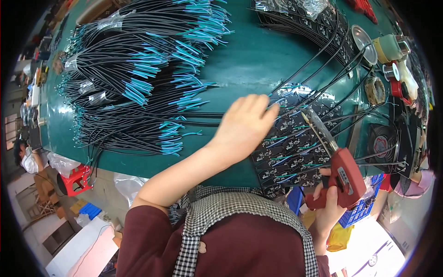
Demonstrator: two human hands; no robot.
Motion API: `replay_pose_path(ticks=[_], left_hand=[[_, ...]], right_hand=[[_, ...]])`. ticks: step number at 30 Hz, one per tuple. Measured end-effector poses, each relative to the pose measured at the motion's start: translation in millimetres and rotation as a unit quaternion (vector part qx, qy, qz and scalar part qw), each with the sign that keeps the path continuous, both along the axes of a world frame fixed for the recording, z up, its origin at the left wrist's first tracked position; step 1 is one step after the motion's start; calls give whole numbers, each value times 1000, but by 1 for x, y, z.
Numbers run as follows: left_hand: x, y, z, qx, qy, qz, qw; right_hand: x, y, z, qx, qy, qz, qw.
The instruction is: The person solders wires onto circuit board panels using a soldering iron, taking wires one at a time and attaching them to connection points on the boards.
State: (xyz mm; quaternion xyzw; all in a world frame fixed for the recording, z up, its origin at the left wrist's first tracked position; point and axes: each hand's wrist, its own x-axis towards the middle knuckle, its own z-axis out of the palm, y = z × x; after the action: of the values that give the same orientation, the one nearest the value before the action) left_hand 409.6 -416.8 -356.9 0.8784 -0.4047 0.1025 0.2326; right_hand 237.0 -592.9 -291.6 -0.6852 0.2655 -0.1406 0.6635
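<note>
My left hand (244, 125) rests palm down at the left edge of a panel of small black circuit boards (295, 152), its fingertips touching a thin wire on the boards. My right hand (330, 203) grips the handle of a red soldering gun (344, 177). The gun's metal barrel (318, 127) points up and left over the boards. Black wires with teal ends (295, 138) lie across several of the boards.
Large bundles of black wires with teal and blue tips (143, 78) cover the green table (249, 60) to the left. A metal dish (362, 39), tape rolls (374, 90), a small fan (383, 143) and spools sit at the right. Red stool (76, 180) on the floor.
</note>
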Motion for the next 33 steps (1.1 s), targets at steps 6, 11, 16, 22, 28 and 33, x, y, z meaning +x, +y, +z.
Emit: replay_pose_path(ticks=[6, 11, 16, 22, 28, 33], left_hand=[[20, 80, 2, 6, -59, 191, 980], [13, 91, 8, 28, 7, 194, 981], [13, 90, 12, 85, 22, 165, 982], [22, 86, 11, -158, -60, 172, 970], [-14, 29, 31, -76, -159, -95, 980], [-39, 32, -12, -27, -80, -111, 990]], right_hand=[[-6, -2, -4, 14, 0, -1, 1000], [-12, -1, -6, 31, -17, -1, 999], [-17, -2, -8, 36, -21, -6, 999], [-24, -2, -8, 36, -17, -2, 999], [-24, 0, -6, 64, -24, 5, 998], [-39, -1, -16, 148, 15, 61, 987]])
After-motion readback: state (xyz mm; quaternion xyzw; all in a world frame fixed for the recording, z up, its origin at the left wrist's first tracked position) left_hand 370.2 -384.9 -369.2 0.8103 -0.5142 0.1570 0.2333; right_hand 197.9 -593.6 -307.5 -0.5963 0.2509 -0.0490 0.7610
